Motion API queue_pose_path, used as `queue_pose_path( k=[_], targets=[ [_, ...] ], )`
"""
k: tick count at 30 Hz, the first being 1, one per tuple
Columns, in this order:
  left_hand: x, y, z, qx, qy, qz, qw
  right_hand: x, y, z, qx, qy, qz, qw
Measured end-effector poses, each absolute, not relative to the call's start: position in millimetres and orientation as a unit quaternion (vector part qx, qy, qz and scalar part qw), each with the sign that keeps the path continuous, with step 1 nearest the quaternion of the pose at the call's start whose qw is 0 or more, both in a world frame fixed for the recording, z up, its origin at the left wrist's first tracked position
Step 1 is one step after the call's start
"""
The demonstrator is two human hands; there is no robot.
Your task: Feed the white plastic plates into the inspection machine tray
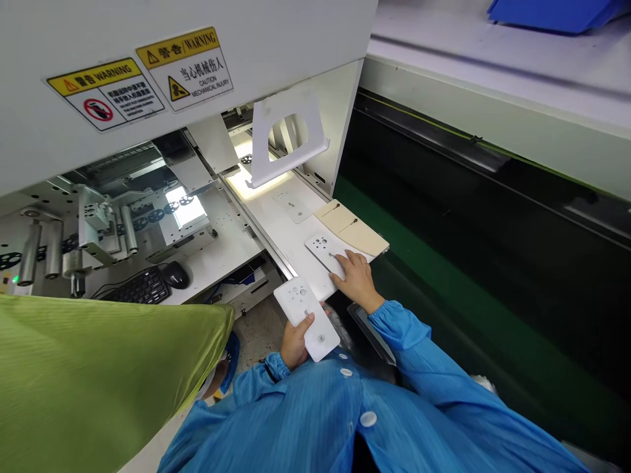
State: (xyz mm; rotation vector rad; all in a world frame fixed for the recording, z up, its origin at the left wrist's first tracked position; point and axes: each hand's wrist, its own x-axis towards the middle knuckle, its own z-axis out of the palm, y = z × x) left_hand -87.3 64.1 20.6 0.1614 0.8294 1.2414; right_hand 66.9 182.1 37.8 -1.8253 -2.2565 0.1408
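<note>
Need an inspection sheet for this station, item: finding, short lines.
Surface: white board, with a cream pad along its edge.
Job's things: one white panel held; second panel on the board.
Clutter: keyboard and mouse at left.
Hands: left hand grips the white panel; right hand touches the second panel, grip unclear.
Cables: thin black cable by the keyboard.
Surroundings: machine with two warning labels; green cloth at lower left; blue bin at upper right.
</note>
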Motion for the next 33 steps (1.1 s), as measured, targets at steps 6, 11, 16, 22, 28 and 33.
queue_pose_path(
  k=[6,11,16,22,28,33],
  targets=[
    [-90,69,23,0.073,0.377,0.557,0.736,65,188,41,-0.635,-0.766,0.051,0.080],
    [-90,73,25,0.071,0.381,0.546,0.743,62,184,44,-0.638,-0.766,0.046,0.068],
    [-88,75,22,0.073,0.378,0.547,0.744,51,172,42,-0.564,-0.821,0.045,0.073],
    [-87,76,24,0.061,0.380,0.550,0.741,41,167,31,-0.546,-0.834,0.070,0.042],
    [-88,76,24,0.056,0.375,0.548,0.746,41,177,27,-0.541,-0.837,0.070,0.055],
    [-89,75,23,0.064,0.380,0.546,0.744,38,182,27,-0.552,-0.830,0.067,0.036]
  ],
)
